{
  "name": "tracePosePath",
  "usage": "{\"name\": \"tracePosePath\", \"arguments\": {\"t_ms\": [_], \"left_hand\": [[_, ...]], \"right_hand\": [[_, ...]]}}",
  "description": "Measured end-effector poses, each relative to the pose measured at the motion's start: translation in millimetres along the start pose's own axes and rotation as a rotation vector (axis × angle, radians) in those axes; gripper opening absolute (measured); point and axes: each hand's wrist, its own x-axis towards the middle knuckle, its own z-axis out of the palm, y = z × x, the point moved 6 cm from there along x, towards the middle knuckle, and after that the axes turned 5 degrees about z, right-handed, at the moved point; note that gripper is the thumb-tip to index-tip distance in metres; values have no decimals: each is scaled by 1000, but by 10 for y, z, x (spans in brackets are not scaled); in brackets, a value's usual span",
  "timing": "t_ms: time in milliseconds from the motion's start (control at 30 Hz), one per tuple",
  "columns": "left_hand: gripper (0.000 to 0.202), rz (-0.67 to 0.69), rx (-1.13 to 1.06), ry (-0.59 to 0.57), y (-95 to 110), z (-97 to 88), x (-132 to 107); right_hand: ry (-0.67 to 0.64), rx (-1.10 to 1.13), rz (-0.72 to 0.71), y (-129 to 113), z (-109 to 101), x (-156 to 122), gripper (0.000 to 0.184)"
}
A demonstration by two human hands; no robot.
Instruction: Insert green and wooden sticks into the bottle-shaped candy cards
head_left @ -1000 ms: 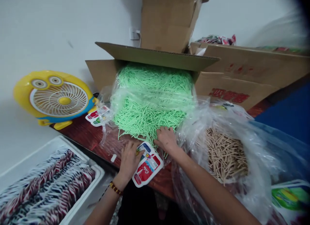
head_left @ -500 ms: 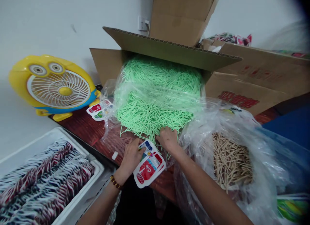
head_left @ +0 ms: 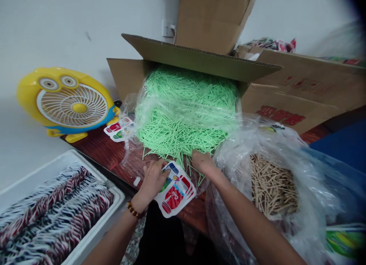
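Observation:
My left hand point(head_left: 154, 177) is closed on a few flat printed cola pouches point(head_left: 175, 196), cut in a bottle shape with red, green and blue pictures. They lie slightly fanned over the table's front edge. At the front of a heap of thin light-green sticks point(head_left: 183, 131), my right hand point(head_left: 202, 162) is curled with its fingertips among them; how many it grips is hidden. A clear plastic liner point(head_left: 188, 109) lies across the heap, which spills from a cardboard box point(head_left: 200, 59) tipped open towards me.
On the left stands a white foam box point(head_left: 111, 192) packed with rows of pouches. Behind it is a yellow fan point(head_left: 78, 107), with loose pouches point(head_left: 118, 128) nearby. A plastic bag of brown sticks point(head_left: 273, 185) lies at right, before more cardboard boxes point(head_left: 286, 105).
My right hand has shifted slightly right along the front of the green sticks. My left hand has moved a little left, and the pouches look more fanned out.

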Motion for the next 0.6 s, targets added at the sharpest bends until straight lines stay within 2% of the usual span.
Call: {"name": "tracePosePath", "arguments": {"t_ms": [167, 267, 400, 500, 600], "left_hand": [[9, 40, -164, 18, -38, -65, 31], [12, 31, -296, -2, -74, -75, 43], [15, -65, -582, -37, -130, 1, 36], [16, -131, -783, -78, -131, 91, 21], [16, -182, -844, -83, -143, 139, 7]], "right_hand": [[16, 330, -19, 287, -29, -46, 22], [136, 567, -28, 410, -59, -114, 30], [286, 974, -46, 461, -19, -187, 34], [337, 1278, -99, 434, 87, -231, 34], [324, 1261, -103, 384, 217, -259, 30]]}}
